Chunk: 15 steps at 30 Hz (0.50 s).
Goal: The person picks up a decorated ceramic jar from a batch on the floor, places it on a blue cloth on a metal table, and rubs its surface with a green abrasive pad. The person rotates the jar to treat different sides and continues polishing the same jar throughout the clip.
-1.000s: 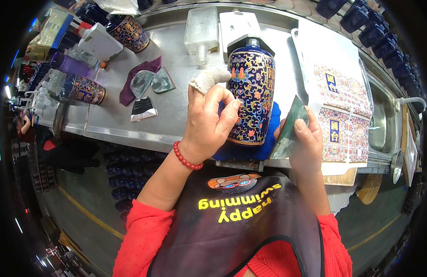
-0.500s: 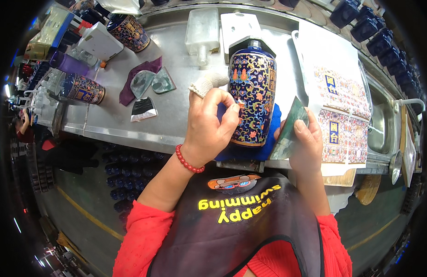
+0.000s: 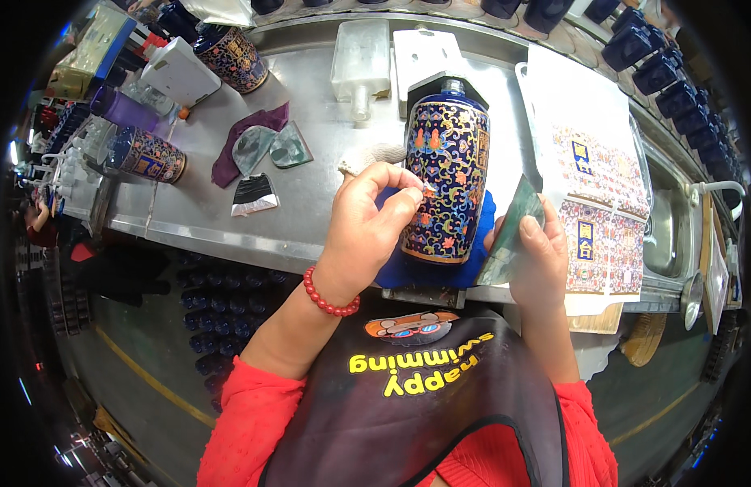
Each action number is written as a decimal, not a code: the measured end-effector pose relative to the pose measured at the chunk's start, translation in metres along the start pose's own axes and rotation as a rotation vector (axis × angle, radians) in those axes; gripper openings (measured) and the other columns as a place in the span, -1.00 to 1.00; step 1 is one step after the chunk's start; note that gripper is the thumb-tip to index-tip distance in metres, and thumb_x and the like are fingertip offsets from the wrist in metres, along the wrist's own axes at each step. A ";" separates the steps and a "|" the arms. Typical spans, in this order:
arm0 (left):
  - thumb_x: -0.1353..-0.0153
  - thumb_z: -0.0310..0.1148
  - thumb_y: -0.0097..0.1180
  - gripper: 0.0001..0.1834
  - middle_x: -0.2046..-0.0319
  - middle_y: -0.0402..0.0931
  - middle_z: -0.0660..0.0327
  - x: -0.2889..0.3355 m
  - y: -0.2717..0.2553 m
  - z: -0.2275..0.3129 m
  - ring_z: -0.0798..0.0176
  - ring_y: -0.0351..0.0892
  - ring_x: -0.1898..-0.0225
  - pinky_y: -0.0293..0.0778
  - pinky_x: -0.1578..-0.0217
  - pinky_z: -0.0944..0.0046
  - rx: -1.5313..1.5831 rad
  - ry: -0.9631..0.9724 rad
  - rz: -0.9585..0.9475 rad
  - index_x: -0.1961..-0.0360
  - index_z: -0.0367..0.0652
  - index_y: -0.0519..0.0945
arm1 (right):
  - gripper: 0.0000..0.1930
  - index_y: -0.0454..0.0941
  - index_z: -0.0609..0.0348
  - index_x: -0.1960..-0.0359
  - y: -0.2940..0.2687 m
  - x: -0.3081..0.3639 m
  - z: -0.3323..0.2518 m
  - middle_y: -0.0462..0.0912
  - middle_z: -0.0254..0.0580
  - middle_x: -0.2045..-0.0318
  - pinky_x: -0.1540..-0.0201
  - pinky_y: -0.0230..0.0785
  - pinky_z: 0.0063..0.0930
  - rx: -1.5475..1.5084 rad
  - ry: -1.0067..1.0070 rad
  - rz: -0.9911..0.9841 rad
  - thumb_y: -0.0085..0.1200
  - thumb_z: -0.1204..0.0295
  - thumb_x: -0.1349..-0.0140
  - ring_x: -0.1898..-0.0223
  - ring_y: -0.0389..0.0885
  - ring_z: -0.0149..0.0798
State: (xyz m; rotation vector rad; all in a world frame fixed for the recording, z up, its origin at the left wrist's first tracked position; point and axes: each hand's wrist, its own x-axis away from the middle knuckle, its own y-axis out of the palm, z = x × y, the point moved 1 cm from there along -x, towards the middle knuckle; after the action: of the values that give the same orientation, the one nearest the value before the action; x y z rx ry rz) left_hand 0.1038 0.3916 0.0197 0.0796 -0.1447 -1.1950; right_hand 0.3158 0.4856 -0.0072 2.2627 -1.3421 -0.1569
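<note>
A dark blue bottle (image 3: 447,162) covered in colourful floral patterns lies neck away from me on a blue cloth (image 3: 487,219), its top end by a dark angular stand (image 3: 477,95). At its left side my left hand (image 3: 371,215) pinches thumb and forefinger together against the patterned surface; a small pale bit shows at the fingertips, too small to name. A knitted off-white finger sleeve (image 3: 374,156) covers one of its fingers. To the bottle's right, my right hand (image 3: 542,243) grips a flat, dark green, straight-edged piece (image 3: 513,231), apart from the bottle.
Patterned printed sheets (image 3: 585,170) lie at the right, beside a metal sink (image 3: 666,243). Clear flask (image 3: 361,61) and white block (image 3: 424,53) stand behind. Left on the counter are a purple cloth (image 3: 247,134), cut green pieces (image 3: 290,148) and more patterned bottles (image 3: 229,57).
The view has shifted slightly, so the bottle appears a little lower and to the right. My left fingertips stay at its left side; the green piece remains in my right hand.
</note>
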 end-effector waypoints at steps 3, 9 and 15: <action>-0.36 -0.45 0.08 -0.86 0.22 0.56 0.29 -0.001 -0.001 -0.004 0.50 0.45 0.16 0.37 0.03 0.40 0.030 -0.020 0.004 0.16 -0.30 0.58 | -0.60 0.39 0.26 -0.15 -0.001 0.000 0.000 0.61 -0.10 0.35 0.26 0.52 -0.34 -0.002 -0.005 0.002 0.11 0.35 -0.35 0.37 0.62 -0.23; -0.31 -0.51 0.13 -0.91 0.30 0.54 0.30 -0.004 0.001 -0.015 0.50 0.44 0.28 0.43 0.23 0.42 0.021 0.100 0.126 0.20 -0.30 0.55 | -0.63 0.39 0.26 -0.13 0.002 0.002 -0.012 0.65 -0.12 0.21 0.11 0.53 -0.39 -0.007 -0.017 -0.039 0.13 0.43 -0.34 0.22 0.64 -0.31; -0.18 -0.48 0.25 -0.72 0.22 0.52 0.22 0.017 -0.007 -0.002 0.42 0.43 0.32 0.43 0.27 0.37 -0.243 0.559 0.039 0.09 -0.22 0.52 | -0.66 0.39 0.24 -0.06 0.032 0.018 -0.038 0.67 0.03 0.20 0.15 0.55 -0.38 0.272 -0.209 -0.118 0.17 0.54 -0.28 0.21 0.66 -0.24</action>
State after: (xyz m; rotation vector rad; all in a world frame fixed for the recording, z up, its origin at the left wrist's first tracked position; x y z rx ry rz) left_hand 0.1040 0.3730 0.0185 0.1929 0.4864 -1.1032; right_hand 0.3129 0.4722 0.0436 2.6162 -1.4065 -0.2731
